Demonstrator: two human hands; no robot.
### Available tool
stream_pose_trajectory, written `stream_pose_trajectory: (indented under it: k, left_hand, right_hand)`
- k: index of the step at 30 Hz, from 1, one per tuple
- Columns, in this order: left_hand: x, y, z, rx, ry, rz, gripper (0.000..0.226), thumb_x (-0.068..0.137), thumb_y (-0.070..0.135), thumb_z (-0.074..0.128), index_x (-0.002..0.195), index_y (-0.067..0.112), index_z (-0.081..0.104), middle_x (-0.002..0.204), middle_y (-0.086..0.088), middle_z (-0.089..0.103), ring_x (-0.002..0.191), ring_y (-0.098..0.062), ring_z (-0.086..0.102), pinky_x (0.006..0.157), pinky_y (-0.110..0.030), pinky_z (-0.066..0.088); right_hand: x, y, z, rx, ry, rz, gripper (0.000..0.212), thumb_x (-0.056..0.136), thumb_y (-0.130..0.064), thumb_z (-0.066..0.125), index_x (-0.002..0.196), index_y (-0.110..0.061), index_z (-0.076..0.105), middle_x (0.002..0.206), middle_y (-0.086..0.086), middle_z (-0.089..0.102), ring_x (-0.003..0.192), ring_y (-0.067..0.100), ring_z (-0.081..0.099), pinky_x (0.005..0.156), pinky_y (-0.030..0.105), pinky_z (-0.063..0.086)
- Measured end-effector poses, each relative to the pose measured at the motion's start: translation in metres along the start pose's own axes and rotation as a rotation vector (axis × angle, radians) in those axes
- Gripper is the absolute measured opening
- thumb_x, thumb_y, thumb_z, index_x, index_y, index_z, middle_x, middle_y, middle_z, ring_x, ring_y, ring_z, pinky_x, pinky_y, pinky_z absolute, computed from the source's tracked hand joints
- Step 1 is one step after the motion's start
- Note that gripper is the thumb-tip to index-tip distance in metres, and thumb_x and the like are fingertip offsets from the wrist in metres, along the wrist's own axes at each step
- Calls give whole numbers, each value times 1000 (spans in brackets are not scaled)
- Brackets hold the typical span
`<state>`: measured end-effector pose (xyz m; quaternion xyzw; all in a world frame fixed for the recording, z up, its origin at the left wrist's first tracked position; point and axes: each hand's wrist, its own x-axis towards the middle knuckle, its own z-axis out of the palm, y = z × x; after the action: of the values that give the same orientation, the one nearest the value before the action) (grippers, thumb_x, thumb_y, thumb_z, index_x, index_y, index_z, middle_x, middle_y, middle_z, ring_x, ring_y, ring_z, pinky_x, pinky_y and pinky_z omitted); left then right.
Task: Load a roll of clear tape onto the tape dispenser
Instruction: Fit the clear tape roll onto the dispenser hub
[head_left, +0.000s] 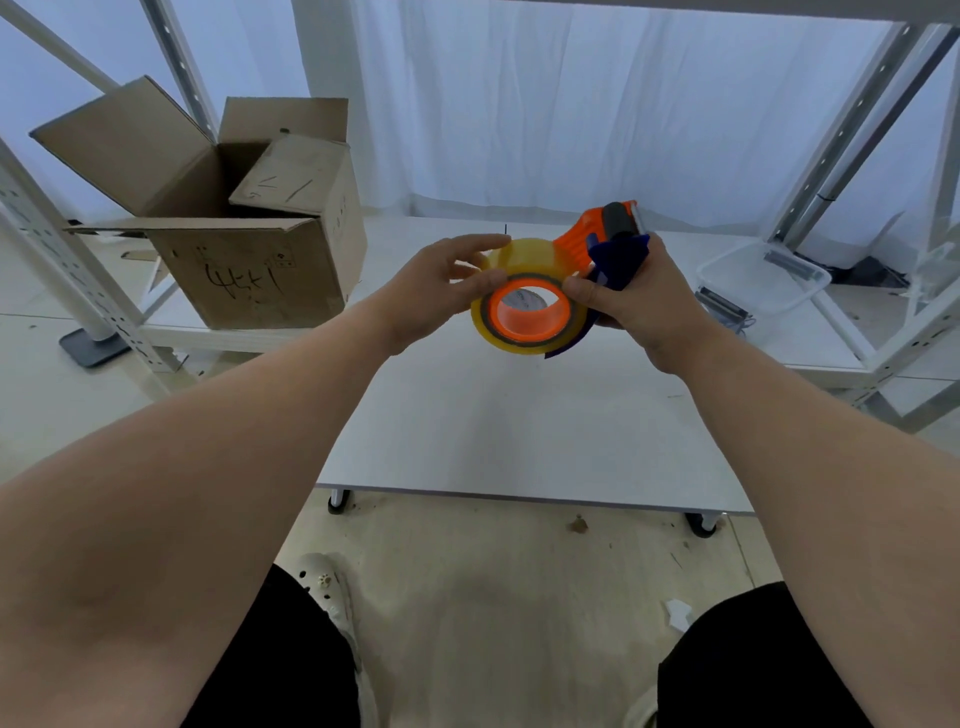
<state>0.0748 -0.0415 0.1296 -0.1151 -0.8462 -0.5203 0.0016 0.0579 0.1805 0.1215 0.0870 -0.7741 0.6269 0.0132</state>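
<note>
Pinching the tape roll (522, 257) with the left hand (441, 291), curling the fingers (480, 244) over its far rim. Clenching the tape dispenser (618, 254) in the right hand (641, 304), hiding the handle behind the palm. Holding both above the worktop (519, 415), showing an orange hub inside the roll's core; not making out how fully seated. Noting an open cardboard box (249, 270) at left and a clear tub (763, 275) at right.

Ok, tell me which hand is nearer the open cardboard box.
Left. The left hand, holding the tape roll, is right of the cardboard box; the right hand grips the tape dispenser farther right, beyond the roll.
</note>
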Motion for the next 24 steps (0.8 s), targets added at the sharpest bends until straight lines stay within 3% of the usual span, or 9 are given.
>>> stream_pose_trajectory:
  k: [6, 12, 15, 20, 22, 24]
  left_hand:
    - [9, 15, 20, 155, 97, -27, 49, 99, 33, 42, 145, 16, 34, 148, -6, 41, 135, -20, 39, 113, -34, 31]
    - [8, 22, 24, 314, 162, 48, 44, 100, 23, 38, 144, 13, 37, 150, -5, 39, 138, -17, 34, 109, -23, 24]
    - [8, 24, 21, 342, 223, 80, 41, 100, 23, 40, 139, 14, 45, 145, -4, 46, 134, -17, 40, 105, -20, 27]
    - [9, 25, 20, 294, 246, 116, 36, 93, 25, 55, 128, 14, 58, 131, -1, 60, 119, -14, 55, 100, -22, 40]
    - [9, 26, 18, 152, 279, 84, 33, 90, 21, 59, 122, 11, 62, 117, -2, 65, 109, -13, 60, 96, -23, 46]
    - [10, 24, 12, 17, 310, 18, 34, 90, 19, 60, 122, 9, 61, 105, -1, 63, 93, -13, 62, 86, -22, 52]
  right_hand:
    - [0, -5, 12, -173, 168, -162, 71, 70, -21, 83, 122, -5, 38, 101, -6, 53, 93, 16, 58, 82, 30, 52]
    - [-4, -9, 16, -331, 205, -247, 76, 68, -32, 84, 122, -6, 37, 99, -7, 54, 91, 17, 60, 82, 41, 55]
    - [-5, -11, 17, -341, 216, -257, 77, 68, -33, 84, 122, -6, 37, 94, -14, 52, 91, 16, 60, 83, 43, 55]
    - [-7, -14, 17, -356, 220, -287, 76, 67, -35, 83, 122, -7, 38, 107, -6, 55, 95, 15, 59, 83, 41, 54]
    - [-8, -13, 16, -352, 204, -291, 75, 68, -31, 84, 122, -7, 38, 109, -5, 55, 96, 12, 57, 83, 35, 53]
    - [-8, -11, 13, -349, 163, -292, 73, 68, -27, 84, 122, -7, 39, 110, -5, 56, 94, 9, 56, 79, 20, 51]
